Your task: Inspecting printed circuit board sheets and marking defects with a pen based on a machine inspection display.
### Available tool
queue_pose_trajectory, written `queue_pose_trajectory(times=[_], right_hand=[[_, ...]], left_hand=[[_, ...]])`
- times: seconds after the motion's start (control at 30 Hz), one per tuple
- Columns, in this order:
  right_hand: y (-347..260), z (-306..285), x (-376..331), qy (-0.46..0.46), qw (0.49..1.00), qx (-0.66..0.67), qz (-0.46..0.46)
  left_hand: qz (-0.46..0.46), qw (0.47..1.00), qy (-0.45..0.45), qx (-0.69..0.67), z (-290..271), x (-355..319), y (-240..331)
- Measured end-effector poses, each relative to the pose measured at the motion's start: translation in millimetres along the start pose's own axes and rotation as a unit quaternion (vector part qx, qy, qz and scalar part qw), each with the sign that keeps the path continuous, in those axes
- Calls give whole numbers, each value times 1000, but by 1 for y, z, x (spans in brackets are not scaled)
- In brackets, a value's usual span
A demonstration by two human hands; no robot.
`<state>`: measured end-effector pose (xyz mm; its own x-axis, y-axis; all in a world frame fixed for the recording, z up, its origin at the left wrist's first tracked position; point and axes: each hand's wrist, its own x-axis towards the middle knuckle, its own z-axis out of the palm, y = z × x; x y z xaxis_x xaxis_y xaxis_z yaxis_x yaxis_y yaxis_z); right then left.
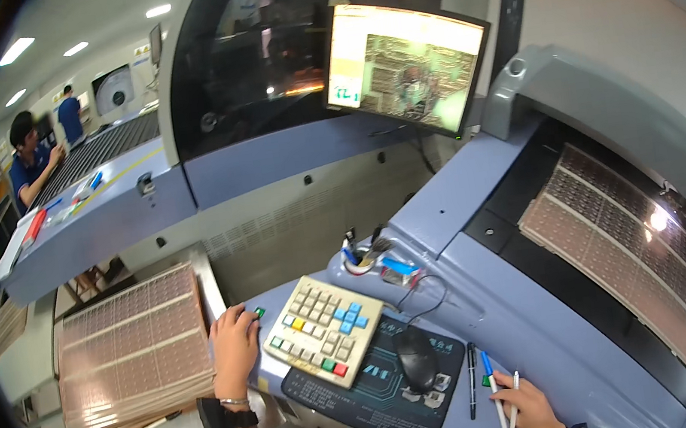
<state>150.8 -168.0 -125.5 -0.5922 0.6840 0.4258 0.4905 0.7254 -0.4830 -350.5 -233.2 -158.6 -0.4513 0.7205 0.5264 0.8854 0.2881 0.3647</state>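
Observation:
At the left edge of the blue console my left hand (237,342) reaches forward, fingers stretched out and empty, their tips beside a small green button (260,312). My right hand (532,412) is at the console's front right, its fingers closed around a slim white pen (514,399). A marker with a blue cap (488,365) lies right against those fingers, partly over a second green button (486,382). Left of it rests a dark pen (473,383). Between my hands are a cream keypad (321,328) with coloured keys and a black mouse (417,360) on a dark mouse pad (333,398).
A stack of brownish patterned panels (131,350) stands on a metal cart at left. Another such panel (616,247) lies in the machine's bay at right, under a grey hood. A monitor (408,67) shows a magnified surface. Two people work near a roller conveyor (114,153).

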Motion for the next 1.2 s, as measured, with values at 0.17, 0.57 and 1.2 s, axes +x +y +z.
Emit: queue_pose_trajectory(times=[0.17,0.57,1.2], right_hand=[[-4,-8,3,-4,1000,12,18],[-7,-5,-13,15,965,189,180],[-14,-11,-5,11,980,131,148]], left_hand=[[4,1000,-12,5,7,8,6],[7,1000,15,-12,9,3,3],[3,1000,22,-16,8,4,5]])
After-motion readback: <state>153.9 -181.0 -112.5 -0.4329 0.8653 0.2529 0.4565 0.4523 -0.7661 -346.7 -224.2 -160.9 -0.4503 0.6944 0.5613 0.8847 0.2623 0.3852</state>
